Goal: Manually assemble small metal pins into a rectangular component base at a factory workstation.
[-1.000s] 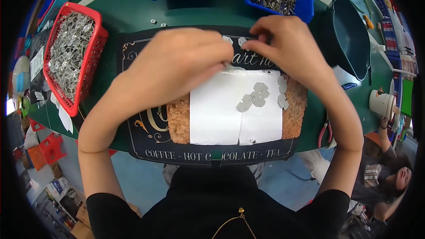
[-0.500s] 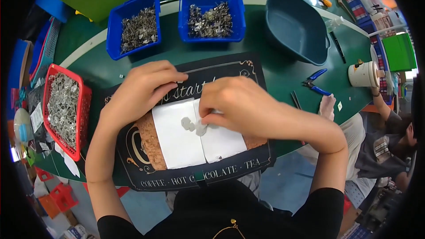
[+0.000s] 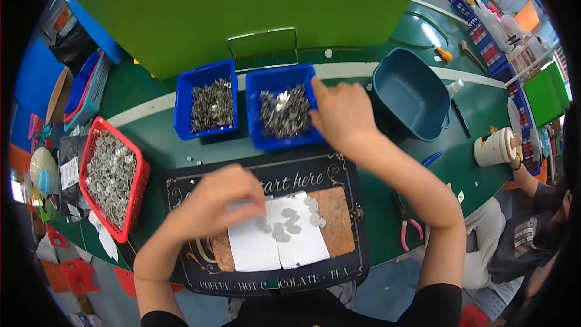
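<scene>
My right hand [image 3: 340, 111] reaches forward into the right blue bin [image 3: 279, 88] of small grey metal parts, its fingers down at the bin's right edge; what they hold is hidden. My left hand [image 3: 223, 198] hovers over the white paper sheet [image 3: 254, 251] on the black mat [image 3: 206, 269], fingers curled over the sheet's top left corner. Several small flat grey pieces [image 3: 284, 227] lie on the paper, just right of that hand. A brown cork square [image 3: 336, 221] shows under the sheet.
A second blue bin [image 3: 211, 106] of metal parts stands left of the first. A red basket [image 3: 112, 175] full of metal pieces is at the far left, an empty teal tub [image 3: 411, 97] at the right. Pink-handled pliers [image 3: 407, 224] and a white mug [image 3: 496, 147] are nearby. Another person sits at the right edge.
My right hand left the paper and reached forward into the right blue bin. My left hand stayed at the sheet. The view tilted up toward the far side of the table.
</scene>
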A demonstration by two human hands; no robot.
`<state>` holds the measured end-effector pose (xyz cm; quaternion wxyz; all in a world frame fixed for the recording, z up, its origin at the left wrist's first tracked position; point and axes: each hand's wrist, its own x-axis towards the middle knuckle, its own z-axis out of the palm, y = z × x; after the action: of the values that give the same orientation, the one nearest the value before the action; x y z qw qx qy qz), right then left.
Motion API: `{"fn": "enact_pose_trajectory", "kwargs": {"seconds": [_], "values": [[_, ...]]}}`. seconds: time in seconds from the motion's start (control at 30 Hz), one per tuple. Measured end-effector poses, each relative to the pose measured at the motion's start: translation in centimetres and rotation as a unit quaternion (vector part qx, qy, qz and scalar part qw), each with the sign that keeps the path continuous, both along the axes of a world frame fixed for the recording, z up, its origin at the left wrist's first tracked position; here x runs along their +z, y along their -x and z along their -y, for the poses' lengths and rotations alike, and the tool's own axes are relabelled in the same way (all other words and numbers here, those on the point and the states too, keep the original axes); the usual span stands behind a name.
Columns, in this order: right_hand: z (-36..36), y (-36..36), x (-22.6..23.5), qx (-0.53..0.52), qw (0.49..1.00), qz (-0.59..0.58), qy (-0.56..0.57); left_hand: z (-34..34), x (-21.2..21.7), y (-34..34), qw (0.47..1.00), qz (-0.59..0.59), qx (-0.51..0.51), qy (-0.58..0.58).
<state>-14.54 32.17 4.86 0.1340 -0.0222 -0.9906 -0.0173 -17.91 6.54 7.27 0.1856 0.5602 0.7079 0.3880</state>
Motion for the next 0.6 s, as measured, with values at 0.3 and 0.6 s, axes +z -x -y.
{"fn": "enact_pose_trajectory", "kwargs": {"seconds": [0.3, 0.6], "values": [[-6.6, 12.1, 2.6, -0.147, 0.985, 0.086, 0.027, -0.1, 1.9, -1.4, 0.993, -0.108, 0.030, -0.046], [-7.9, 14.5, -2.6, -0.313, 0.933, 0.131, 0.118, 1.6, 2.6, 4.1, 0.902, -0.321, 0.286, -0.050]]}}
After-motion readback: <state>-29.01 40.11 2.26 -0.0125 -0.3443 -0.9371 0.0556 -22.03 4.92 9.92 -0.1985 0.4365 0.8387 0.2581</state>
